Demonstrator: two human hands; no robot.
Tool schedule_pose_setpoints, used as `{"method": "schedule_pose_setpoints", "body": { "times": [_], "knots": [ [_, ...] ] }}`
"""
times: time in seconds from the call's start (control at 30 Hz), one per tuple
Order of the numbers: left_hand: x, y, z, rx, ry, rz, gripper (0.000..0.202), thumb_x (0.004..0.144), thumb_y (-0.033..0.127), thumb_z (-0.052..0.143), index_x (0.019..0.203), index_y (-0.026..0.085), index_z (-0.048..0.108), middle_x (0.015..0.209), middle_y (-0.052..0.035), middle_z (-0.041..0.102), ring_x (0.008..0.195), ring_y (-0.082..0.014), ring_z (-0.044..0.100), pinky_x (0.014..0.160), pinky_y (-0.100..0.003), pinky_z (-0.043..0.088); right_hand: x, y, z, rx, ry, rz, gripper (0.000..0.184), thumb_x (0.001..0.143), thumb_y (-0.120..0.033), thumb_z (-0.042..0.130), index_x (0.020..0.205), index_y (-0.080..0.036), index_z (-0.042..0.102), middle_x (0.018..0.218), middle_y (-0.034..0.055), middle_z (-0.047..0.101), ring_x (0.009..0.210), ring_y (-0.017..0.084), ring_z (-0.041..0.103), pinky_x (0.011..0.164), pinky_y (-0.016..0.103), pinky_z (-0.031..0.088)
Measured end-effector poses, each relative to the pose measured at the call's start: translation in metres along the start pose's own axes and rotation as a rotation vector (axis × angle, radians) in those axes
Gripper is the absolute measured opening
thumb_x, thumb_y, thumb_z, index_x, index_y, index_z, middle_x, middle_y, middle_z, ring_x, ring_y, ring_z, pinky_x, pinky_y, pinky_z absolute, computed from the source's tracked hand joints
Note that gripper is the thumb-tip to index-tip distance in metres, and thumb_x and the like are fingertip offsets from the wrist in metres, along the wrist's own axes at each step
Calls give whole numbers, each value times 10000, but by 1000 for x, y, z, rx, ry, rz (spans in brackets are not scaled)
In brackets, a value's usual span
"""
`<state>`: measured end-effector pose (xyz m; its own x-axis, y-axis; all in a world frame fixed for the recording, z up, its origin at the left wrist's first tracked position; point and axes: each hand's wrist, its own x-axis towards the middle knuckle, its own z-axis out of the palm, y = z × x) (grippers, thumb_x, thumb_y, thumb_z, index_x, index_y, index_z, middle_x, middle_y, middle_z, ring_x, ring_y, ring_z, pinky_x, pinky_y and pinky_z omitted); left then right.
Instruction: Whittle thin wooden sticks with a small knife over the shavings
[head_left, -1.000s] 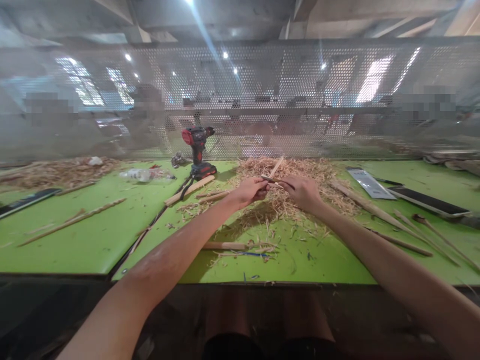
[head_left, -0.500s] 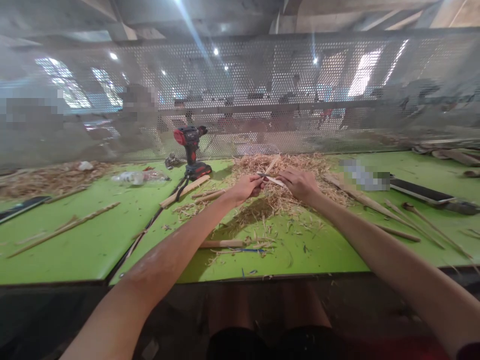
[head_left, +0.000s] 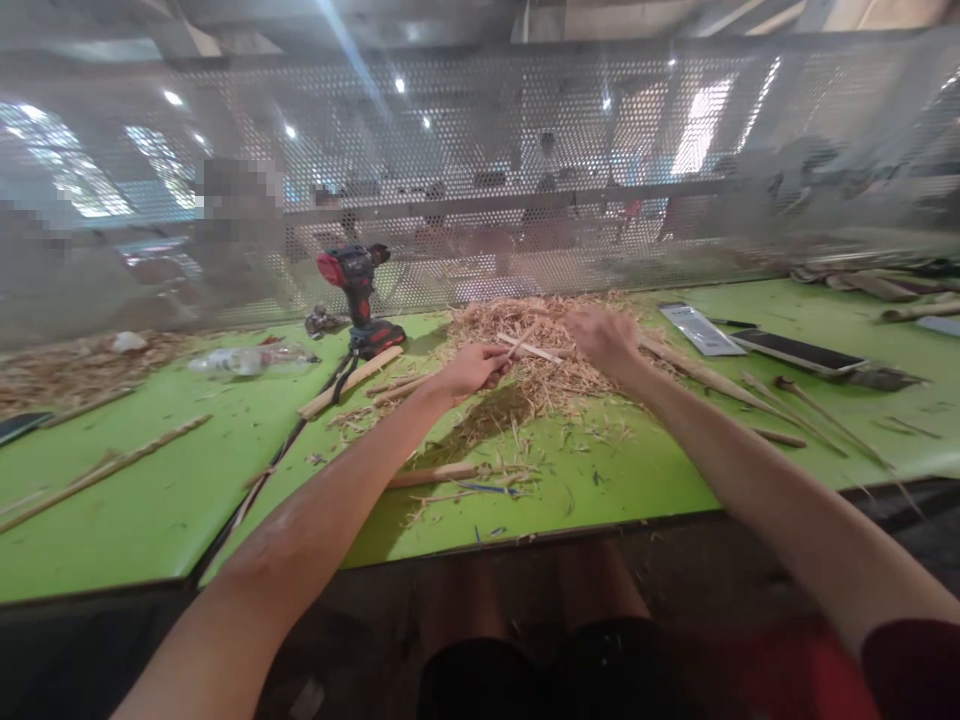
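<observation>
Fingers of your left hand (head_left: 469, 368) are pinching one end of a thin, pale wooden strip (head_left: 534, 349), which is hanging almost level just above the shavings pile (head_left: 551, 385). Your right hand (head_left: 604, 338) is showing blurred near the other end, so you cannot tell how its fingers are standing. Loose sticks (head_left: 112, 465) are lying over the green desk (head_left: 187, 505); a red drill (head_left: 358, 290) is standing before the perforated screen (head_left: 525, 150).

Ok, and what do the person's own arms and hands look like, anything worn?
The left hand and the right hand are bare: no gloves, no watch or rings visible. Forearms are bare too. A dark red sleeve shows on the right upper arm; a pale dusty smear marks the left forearm.
</observation>
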<state>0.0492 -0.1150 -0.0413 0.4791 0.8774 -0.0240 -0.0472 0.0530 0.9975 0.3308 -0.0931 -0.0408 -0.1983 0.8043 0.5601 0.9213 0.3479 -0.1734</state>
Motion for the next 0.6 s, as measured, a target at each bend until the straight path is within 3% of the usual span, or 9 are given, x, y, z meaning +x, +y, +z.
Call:
{"method": "schedule_pose_setpoints", "body": {
  "times": [0.1,0.17,0.4,0.5,0.6],
  "knots": [
    [-3,0,-1,32,-93,7,93,981,151,744,936,83,790,717,-9,567,502,-36,356,483,-200,243,4,28,-15,-94,142,305,534,1155,-478,446,1102,-167,877,1036,201,797,881,283,649,730,387,384],
    [-5,1,1,8,-75,14,108,993,136,710,938,79,783,717,-7,559,496,-35,350,478,-198,244,7,37,-21,-91,179,357,576,1157,-477,439,1090,-103,871,995,239,790,864,292,654,722,399,370],
    [-2,0,7,-97,75,-11,149,989,52,647,863,79,721,663,6,542,462,-27,346,459,-184,213,13,13,-7,182,129,171,510,1100,-552,498,1147,-209,873,1003,127,821,844,277,702,744,374,503],
    [-2,-1,8,-92,106,-15,238,1007,27,588,803,96,690,629,12,529,454,-32,355,456,-182,219,9,-4,-1,341,6,74,539,1071,-629,515,1152,-233,871,1035,125,824,790,270,695,707,403,550],
    [-2,-1,9,-82,94,-11,258,1014,39,595,784,100,693,605,17,514,458,-38,366,463,-185,243,2,-20,3,367,-177,22,553,1084,-633,509,1235,-225,850,979,118,823,660,224,639,621,382,522]
  ]
}}
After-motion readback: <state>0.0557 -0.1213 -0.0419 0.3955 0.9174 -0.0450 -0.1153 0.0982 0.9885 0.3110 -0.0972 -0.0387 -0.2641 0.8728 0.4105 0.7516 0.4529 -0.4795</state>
